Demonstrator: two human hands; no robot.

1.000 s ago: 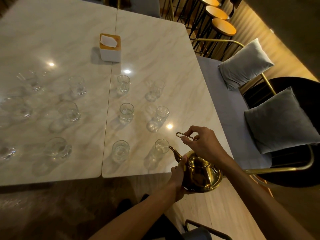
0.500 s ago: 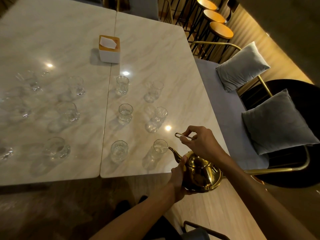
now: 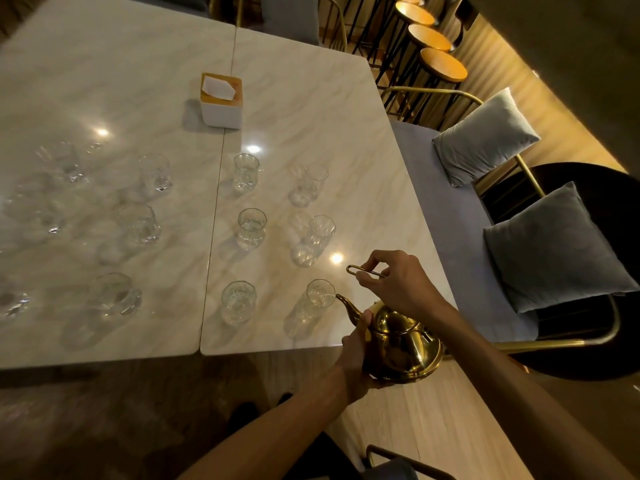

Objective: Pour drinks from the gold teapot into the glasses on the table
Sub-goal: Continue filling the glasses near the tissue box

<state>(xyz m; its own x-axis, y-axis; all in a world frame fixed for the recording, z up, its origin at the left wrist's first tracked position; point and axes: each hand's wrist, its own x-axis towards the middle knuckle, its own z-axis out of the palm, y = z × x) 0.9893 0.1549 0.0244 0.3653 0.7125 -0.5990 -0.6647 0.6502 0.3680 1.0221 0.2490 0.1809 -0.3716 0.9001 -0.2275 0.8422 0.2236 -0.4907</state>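
A gold teapot (image 3: 403, 344) is tilted at the marble table's (image 3: 304, 109) near right corner. Its spout tip sits at the rim of the nearest right clear glass (image 3: 317, 296), and a thin stream runs in. My right hand (image 3: 398, 284) pinches the teapot's thin wire handle above the pot. My left hand (image 3: 355, 355) cups the pot's body from the left and below. Another glass (image 3: 239, 301) stands to the left of the first, and several more clear glasses, such as one (image 3: 252, 226), stand in rows further back and to the left.
A white tissue box (image 3: 221, 100) with a wooden top stands mid-table at the back. Right of the table runs a grey bench with two grey cushions (image 3: 554, 247), a gold chair frame, and wooden bar stools (image 3: 443, 64) behind.
Teapot and both hands hold almost the same pose, spout at the near right glass. The view has shifted slightly.
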